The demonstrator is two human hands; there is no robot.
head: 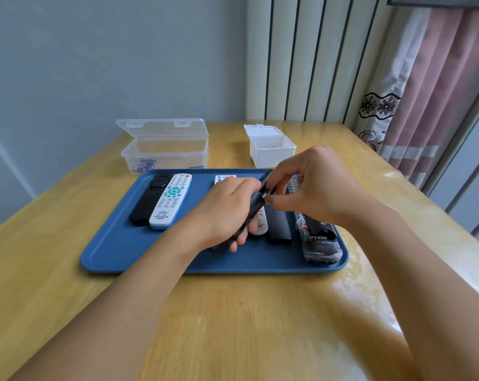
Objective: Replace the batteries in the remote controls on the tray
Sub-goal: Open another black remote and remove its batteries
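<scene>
A blue tray [117,251] lies on the wooden desk [233,312], its near edge well back from the desk's near edge, with bare wood in front and to either side. Above the tray's middle, the left hand [222,213] curls its grip round a slim black remote [256,200], held tilted with its far end up and to the right. The right hand [312,185] pinches at the remote's upper part with thumb and fingertips; what lies between them is too small to make out.

On the tray's left part lie a black remote with a round pad [147,200] and a white remote with green buttons [171,202], side by side and touching. A second white remote [260,224] is mostly hidden behind the left hand. A dark remote [279,226] lies just right of it, and a plastic-wrapped black remote [319,243] lies near the tray's right rim.

Beyond the tray stand an open clear box [164,152] holding batteries [145,164] and a small open white box [271,149], whose contents cannot be made out.
</scene>
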